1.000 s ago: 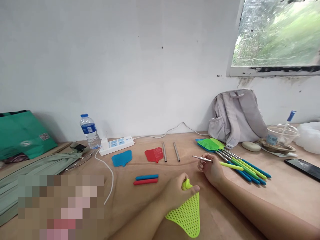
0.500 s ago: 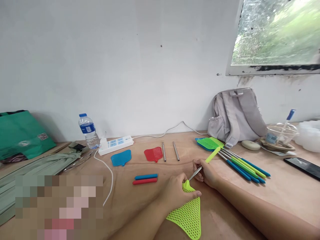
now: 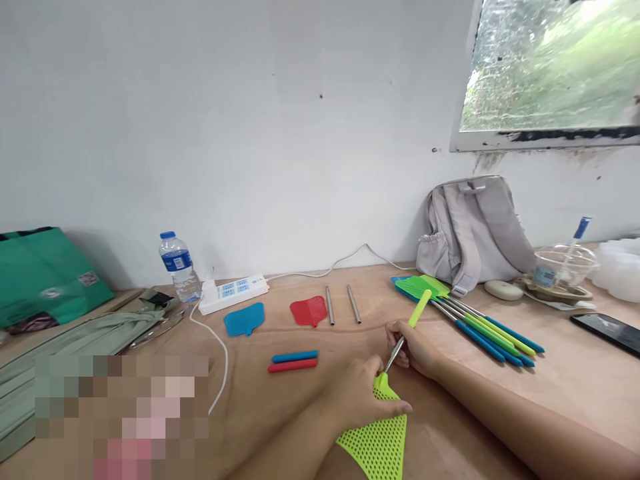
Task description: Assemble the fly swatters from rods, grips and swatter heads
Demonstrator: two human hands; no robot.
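Observation:
My left hand (image 3: 367,393) is closed on the neck of a yellow-green fly swatter head (image 3: 383,443), a perforated paddle. My right hand (image 3: 411,350) grips a metal rod (image 3: 394,355) with a yellow-green handle sleeve (image 3: 420,308) pointing up and away. The rod's lower end meets the neck of the head; how deep it sits there I cannot tell. Beyond my hands lie a red swatter head (image 3: 309,311), a blue swatter head (image 3: 245,319) and two bare metal rods (image 3: 354,305). A blue sleeve (image 3: 295,357) and a red sleeve (image 3: 293,365) rest left of my hands.
Several whole fly swatters (image 3: 487,337) are piled at the right, near a grey backpack (image 3: 475,233). Further right are a phone (image 3: 607,332) and a plastic cup (image 3: 555,270). A power strip (image 3: 235,292), a water bottle (image 3: 179,267) and a green bag (image 3: 50,280) stand left.
The rod and the yellow-green head have come into a straighter line, with the handle sleeve tipped more upright. My left hand has shifted slightly right with the head.

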